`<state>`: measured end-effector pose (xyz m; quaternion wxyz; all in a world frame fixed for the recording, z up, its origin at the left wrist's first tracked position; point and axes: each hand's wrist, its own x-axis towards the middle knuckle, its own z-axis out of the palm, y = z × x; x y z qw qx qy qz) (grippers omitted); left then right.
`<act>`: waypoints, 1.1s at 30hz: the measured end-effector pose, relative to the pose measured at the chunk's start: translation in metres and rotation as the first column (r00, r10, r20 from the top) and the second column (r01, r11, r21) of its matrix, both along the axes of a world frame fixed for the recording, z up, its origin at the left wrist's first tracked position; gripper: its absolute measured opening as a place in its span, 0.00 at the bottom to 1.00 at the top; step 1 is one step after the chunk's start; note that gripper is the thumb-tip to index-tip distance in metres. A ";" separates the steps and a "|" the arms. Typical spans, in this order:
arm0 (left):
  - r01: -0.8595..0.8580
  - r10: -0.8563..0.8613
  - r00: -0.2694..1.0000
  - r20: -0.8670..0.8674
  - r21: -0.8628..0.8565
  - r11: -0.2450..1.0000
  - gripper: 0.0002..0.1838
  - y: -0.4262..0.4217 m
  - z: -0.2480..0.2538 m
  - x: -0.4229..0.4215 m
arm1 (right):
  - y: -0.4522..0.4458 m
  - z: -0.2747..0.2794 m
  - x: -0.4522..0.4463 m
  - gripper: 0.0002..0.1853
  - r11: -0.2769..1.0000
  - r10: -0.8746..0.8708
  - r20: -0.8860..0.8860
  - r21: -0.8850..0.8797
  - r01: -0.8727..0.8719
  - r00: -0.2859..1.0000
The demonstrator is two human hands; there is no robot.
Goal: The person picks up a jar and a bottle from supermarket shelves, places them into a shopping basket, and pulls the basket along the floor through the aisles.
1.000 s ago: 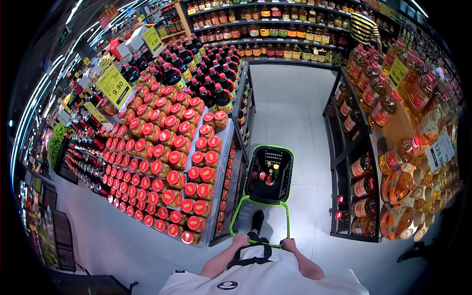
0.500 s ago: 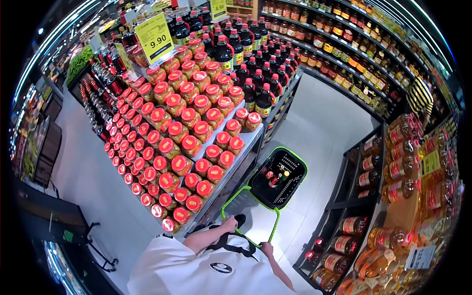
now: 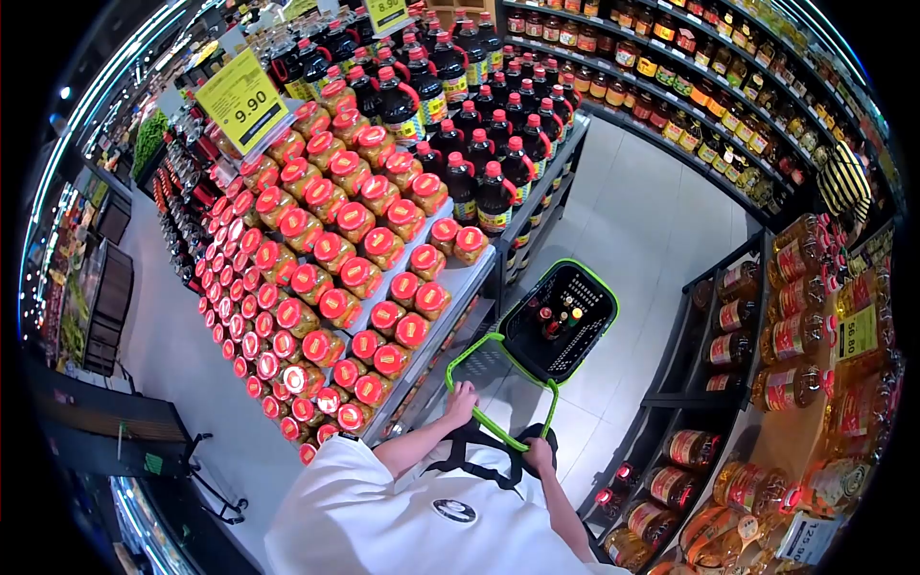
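Note:
A black shopping trolley basket [image 3: 594, 331] with a green rim is in front of me, and its green push handle [image 3: 498, 429] reaches back toward my body. My left hand [image 3: 462, 404] is closed round the handle's left side. On the right side of the same handle, my right hand [image 3: 540, 454] is closed as well. Several small bottles [image 3: 559, 324] with red and pale caps sit in the basket. Their labels are too small to read.
To the left rises a stepped display of red-lidded jars [image 3: 335, 252], with dark bottles [image 3: 494, 196] behind it. Racks of oil bottles [image 3: 793, 388] line the right. A person in a striped top [image 3: 843, 182] stands at the far right. Tiled floor [image 3: 637, 211] runs between the displays.
The jar display has shifted left and nearer in view. The basket sits slightly higher and further right. Both hands keep hold of the handle.

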<state>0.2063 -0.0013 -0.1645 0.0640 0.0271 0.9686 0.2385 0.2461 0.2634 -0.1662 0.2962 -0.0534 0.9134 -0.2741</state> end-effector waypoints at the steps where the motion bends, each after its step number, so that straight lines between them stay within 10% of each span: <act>1: 0.006 -0.006 1.000 -0.007 -0.005 1.000 0.03 0.003 0.005 -0.015 | 0.005 -0.004 -0.014 0.10 0.998 0.050 0.005 -0.025 -0.050 0.999; 10: -0.046 0.057 0.995 0.083 -0.135 0.990 0.05 0.085 0.016 -0.087 | 0.100 -0.032 -0.118 0.15 0.924 0.382 0.028 0.019 -0.382 0.924; 33: -0.143 0.158 0.985 -0.068 0.183 0.973 0.10 0.152 0.042 -0.318 | 0.207 -0.003 -0.336 0.11 0.997 -0.056 -0.156 -0.058 0.047 0.986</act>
